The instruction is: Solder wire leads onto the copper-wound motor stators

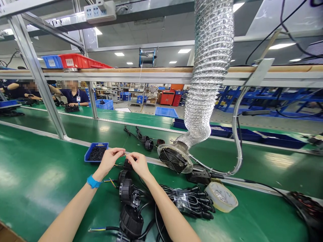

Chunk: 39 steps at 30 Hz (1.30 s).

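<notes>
My left hand (110, 159), with a blue wristband (93, 182), and my right hand (138, 163) meet above the green bench. Both are closed in a pinch on the end of a thin wire (124, 154) held between their fingertips. A thin strand runs up from there toward a spool (147, 57) on the overhead rail. Beneath the hands lie several round black connectors (126, 190) with black cables and short coloured leads (111, 181).
A blue tray (87, 156) of small black parts sits left of my hands. A fume-extraction fan (174, 158) on a silver flexible duct (209, 77) stands to the right, with a tape roll (221, 196) and bagged black cables (189, 201). People work at the far left.
</notes>
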Tool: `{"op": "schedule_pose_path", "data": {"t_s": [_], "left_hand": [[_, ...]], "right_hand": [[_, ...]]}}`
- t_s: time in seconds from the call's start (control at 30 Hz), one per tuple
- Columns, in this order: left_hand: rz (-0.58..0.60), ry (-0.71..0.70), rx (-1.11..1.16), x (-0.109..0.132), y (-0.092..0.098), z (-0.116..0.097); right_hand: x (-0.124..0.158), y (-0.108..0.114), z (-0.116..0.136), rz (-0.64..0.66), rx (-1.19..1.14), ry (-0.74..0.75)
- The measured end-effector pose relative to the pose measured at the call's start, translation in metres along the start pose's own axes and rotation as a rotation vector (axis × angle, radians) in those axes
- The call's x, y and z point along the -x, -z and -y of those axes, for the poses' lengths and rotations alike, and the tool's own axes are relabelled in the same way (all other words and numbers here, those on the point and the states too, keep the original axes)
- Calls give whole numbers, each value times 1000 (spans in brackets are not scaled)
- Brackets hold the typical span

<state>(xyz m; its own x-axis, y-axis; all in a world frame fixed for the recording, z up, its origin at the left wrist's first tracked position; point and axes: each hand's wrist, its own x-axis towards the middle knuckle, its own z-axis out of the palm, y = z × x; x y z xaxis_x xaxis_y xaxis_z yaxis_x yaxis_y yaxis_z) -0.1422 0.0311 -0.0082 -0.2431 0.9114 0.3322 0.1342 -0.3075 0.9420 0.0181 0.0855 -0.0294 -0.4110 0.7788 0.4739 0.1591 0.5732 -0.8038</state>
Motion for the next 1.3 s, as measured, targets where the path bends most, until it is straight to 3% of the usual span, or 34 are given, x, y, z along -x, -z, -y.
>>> {"op": "schedule_pose_path", "data": {"t_s": [0.23,0.43,0.53,0.67,1.3], "left_hand": [[89,-160,-233,2,7,-12],[-180,-49,3,-1,2,0],[-245,-12,173,0,-5,2],[-220,32,251,3,-10,-2],[-135,21,167,1,-5,7]], "right_hand": [[-1,-1,-1,-6,3,-24],[0,-1,-2,6,30,-19],[1,-1,-1,10,52,-8],[1,0,2,18,75,0],[1,0,1,15,73,-1]]}}
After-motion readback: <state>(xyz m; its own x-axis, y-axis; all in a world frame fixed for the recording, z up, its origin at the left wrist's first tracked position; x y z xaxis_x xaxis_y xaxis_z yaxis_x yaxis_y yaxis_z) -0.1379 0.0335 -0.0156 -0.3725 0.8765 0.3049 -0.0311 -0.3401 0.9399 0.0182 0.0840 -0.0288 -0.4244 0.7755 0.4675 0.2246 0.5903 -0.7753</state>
